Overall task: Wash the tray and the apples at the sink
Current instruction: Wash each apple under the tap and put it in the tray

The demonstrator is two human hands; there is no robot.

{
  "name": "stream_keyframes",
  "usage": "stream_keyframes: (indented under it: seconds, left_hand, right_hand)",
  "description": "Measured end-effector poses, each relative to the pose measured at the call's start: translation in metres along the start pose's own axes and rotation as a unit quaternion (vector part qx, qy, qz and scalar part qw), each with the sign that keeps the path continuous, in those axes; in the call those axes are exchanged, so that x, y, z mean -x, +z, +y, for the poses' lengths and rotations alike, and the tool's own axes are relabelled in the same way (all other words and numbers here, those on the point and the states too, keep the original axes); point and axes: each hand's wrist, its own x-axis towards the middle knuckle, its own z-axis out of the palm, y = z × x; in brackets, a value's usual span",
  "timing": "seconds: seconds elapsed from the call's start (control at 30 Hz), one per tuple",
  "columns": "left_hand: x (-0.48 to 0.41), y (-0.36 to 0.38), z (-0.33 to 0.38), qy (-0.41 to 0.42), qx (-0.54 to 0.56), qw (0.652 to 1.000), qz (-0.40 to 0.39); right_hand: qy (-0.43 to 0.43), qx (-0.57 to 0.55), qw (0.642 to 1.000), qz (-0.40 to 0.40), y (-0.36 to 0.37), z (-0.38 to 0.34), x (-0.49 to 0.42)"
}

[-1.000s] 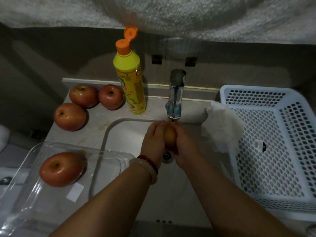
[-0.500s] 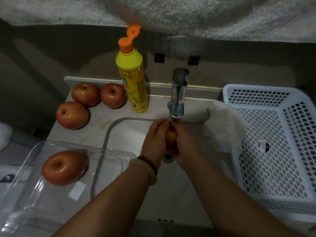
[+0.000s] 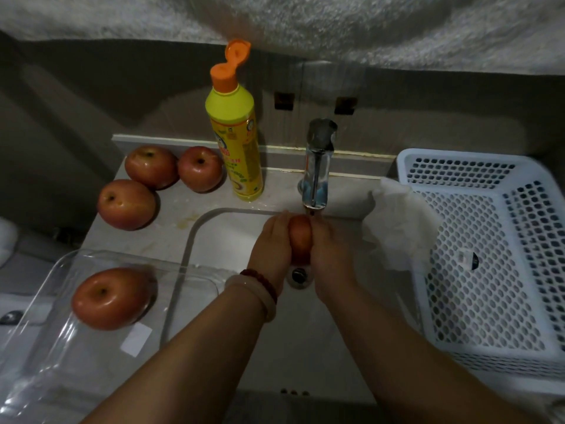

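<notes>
Over the white sink (image 3: 232, 234), just under the chrome tap (image 3: 316, 179), I hold a red apple (image 3: 301, 240) between both hands. My left hand (image 3: 270, 244) cups its left side and my right hand (image 3: 331, 255) cups its right side, so only a strip of apple shows. A clear tray (image 3: 46, 356) lies at the lower left, half over the sink's edge, with one red apple (image 3: 111, 298) in it. Three more red apples (image 3: 127, 205) (image 3: 151, 166) (image 3: 200, 172) sit on the counter at the back left.
A yellow dish soap bottle (image 3: 235, 148) with its orange cap flipped up stands left of the tap. A white perforated basket (image 3: 489, 255) fills the right side, with a white cloth (image 3: 397, 221) draped over its left rim. The drain (image 3: 298, 275) lies below my hands.
My hands have rubbed round the apple under the tap, staying in the same place. The view has shifted slightly; nothing else moved.
</notes>
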Motion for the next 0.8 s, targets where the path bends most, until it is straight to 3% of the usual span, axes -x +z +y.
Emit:
stream_keyframes:
  seconds: [0.07, 0.13, 0.3, 0.37, 0.47, 0.57, 0.67, 0.73, 0.8]
  left_hand:
    - [0.002, -0.002, 0.003, -0.030, 0.019, 0.998, -0.049]
    - [0.003, -0.004, 0.001, -0.039, 0.042, 0.996, -0.073]
    - [0.004, -0.007, -0.003, 0.021, 0.039, 0.999, -0.011]
    - [0.007, -0.009, 0.000, 0.057, 0.000, 0.998, -0.001]
    - [0.012, -0.013, 0.005, 0.092, -0.031, 0.995, 0.014]
    - [0.017, -0.018, 0.010, 0.102, -0.053, 0.993, 0.020]
    - [0.024, -0.022, 0.014, 0.114, -0.074, 0.991, 0.015]
    - [0.029, -0.026, 0.018, 0.126, -0.082, 0.988, 0.018]
    - [0.035, -0.029, 0.022, 0.133, -0.091, 0.987, 0.023]
  right_hand:
    - [-0.186, 0.115, 0.976, -0.007, -0.004, 0.004, 0.006]
    - [-0.278, 0.153, 0.948, -0.025, -0.006, 0.013, 0.007]
    - [-0.079, 0.048, 0.996, 0.018, -0.011, -0.001, 0.008]
    - [-0.088, 0.034, 0.995, 0.030, -0.017, -0.009, 0.012]
    - [-0.173, 0.078, 0.981, 0.044, -0.032, -0.018, 0.022]
    - [-0.310, 0.147, 0.937, 0.070, -0.038, -0.039, 0.030]
    - [-0.456, 0.247, 0.852, 0.076, -0.030, -0.077, 0.023]
    - [-0.493, 0.310, 0.811, 0.060, -0.022, -0.092, 0.012]
    - [-0.497, 0.347, 0.794, 0.051, -0.017, -0.089, 0.005]
